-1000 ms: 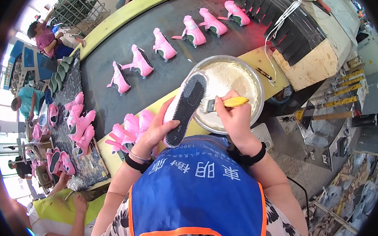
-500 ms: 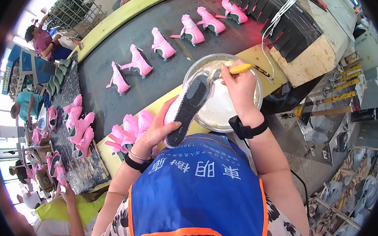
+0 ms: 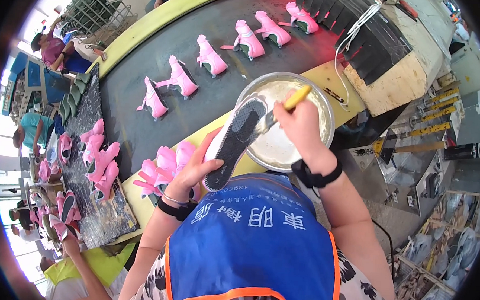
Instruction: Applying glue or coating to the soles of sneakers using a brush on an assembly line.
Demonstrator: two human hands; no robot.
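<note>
My left hand (image 3: pixel 194 169) grips a shoe sole (image 3: pixel 235 141) near its lower end, thumb lying on the dark grey textured face. A white side wall shows along the sole's left edge. My right hand (image 3: pixel 302 125) is closed around a brush (image 3: pixel 296 98) with a yellow handle. Its pale bristles touch the sole's right edge, about midway along. Beneath both is a round metal basin (image 3: pixel 329 114) holding white liquid (image 3: pixel 275 151). Several pink shoe uppers (image 3: pixel 166 159) lie just left of my left wrist, partly hidden by it.
Across the dark conveyor belt (image 3: pixel 131 52) stands a row of pink shoe uppers (image 3: pixel 211 59), leading to a black strip curtain (image 3: pixel 373 48) with red light. More pink shoes (image 3: pixel 102 164) sit on a side table. A co-worker in a yellow-green top (image 3: pixel 82 264) handles a shoe at lower left.
The brush has moved from the sole's upper tip down its right edge, its handle tilting steeper. The uppers on the belt have shifted slightly right. The co-worker's hand has moved lower left.
</note>
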